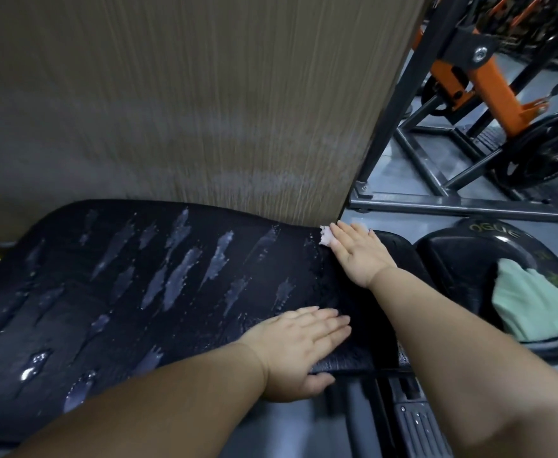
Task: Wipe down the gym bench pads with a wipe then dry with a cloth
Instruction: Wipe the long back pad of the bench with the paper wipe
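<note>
A long black bench pad (pixel 122 292) fills the lower left, streaked with wet foam marks. My right hand (pixel 358 251) lies flat at the pad's far right end and presses a small white wipe (pixel 326 237), most of it hidden under the fingers. My left hand (pixel 296 345) rests flat on the pad's near edge, thumb hooked under it. A pale green cloth (pixel 532 302) lies on the black seat pad (pixel 489 252) to the right.
A wood-grain wall panel (pixel 188 100) rises directly behind the bench. To the right stand a black steel frame (pixel 403 104), an orange machine arm (pixel 492 87) and weight plates (pixel 548 153) on the grey floor (pixel 396 173). Bench frame parts (pixel 413 421) show below.
</note>
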The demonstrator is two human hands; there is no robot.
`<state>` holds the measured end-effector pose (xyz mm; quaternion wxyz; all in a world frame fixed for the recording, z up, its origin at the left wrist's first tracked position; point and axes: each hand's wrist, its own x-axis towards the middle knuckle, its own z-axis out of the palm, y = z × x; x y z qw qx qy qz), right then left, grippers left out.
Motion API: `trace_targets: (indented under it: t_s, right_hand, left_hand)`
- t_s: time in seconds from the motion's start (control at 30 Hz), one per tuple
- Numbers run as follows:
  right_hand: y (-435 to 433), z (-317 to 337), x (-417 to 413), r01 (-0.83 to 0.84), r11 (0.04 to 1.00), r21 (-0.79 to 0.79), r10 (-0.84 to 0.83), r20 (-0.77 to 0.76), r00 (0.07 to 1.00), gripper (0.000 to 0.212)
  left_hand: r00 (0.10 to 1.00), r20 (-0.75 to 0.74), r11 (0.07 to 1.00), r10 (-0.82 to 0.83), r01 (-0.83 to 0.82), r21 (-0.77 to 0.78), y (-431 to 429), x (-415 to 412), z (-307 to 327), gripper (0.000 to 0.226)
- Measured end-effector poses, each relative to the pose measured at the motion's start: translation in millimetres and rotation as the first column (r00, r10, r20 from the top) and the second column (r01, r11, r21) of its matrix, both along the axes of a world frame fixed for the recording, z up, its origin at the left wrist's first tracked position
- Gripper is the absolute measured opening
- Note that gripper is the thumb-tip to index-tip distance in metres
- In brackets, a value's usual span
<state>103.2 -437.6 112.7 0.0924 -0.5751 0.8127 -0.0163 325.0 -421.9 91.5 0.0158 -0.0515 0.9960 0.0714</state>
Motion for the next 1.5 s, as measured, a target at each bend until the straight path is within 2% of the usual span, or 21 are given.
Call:
trace_targets:
  t_s: [0.17, 0.33, 0.47, 0.6, 0.7, 0.83, 0.97, 1.27, 1.5]
  right_hand:
    - [56, 4, 23, -0.073, 0.997, 0.038, 0.071, 0.036, 0.997, 0.054]
    - [124, 1, 42, -0.112, 0.993, 0.036, 0.109, 0.083, 0.991, 0.094]
    - [161, -7, 49, -0.143, 0.987, 0.071, 0.138, 0.076, 0.988, 0.085]
    - [167, -9, 48, -0.167, 0.983, 0.083, 0.163, 0.047, 0.985, 0.085]
    - [153, -9, 42, -0.18, 0.982, 0.057, 0.179, 0.033, 0.983, 0.083]
    - [116, -4, 31, -0.169, 0.986, 0.004, 0.169, 0.025, 0.985, 0.07]
    - [66, 1, 16, -0.094, 0.995, 0.018, 0.094, 0.019, 0.995, 0.051]
    - [-4, -8, -10, 0.003, 1.0, 0.025, -0.003, -0.024, 1.0, 0.05]
    - [59, 0, 18, -0.059, 0.998, 0.027, 0.059, 0.004, 0.998, 0.051]
  left_hand:
    - [1.0, -0.014, 1.0, 0.003, -0.003, -0.008, 0, 0, 0, 0.08]
    - [1.0, -0.018, 1.0, 0.014, -0.014, -0.018, 2, 1, 5, 0.078]
    - [0.999, -0.018, 1.0, 0.027, -0.027, -0.014, 4, 3, 6, 0.073]
    - [0.999, -0.021, 0.999, 0.03, -0.03, -0.012, 6, 4, 7, 0.07]
    - [0.999, -0.031, 1.0, 0.03, -0.03, 0.003, 5, 4, 8, 0.07]
    - [0.999, -0.027, 1.0, 0.031, -0.03, 0.006, 5, 3, 7, 0.071]
    - [1.0, -0.014, 1.0, 0.011, -0.011, 0.014, 3, 1, 3, 0.071]
    - [0.999, -0.045, 1.0, 0.002, -0.001, 0.012, -1, 1, -1, 0.071]
    - [1.0, 0.018, 1.0, 0.015, -0.015, -0.006, 2, 2, 5, 0.07]
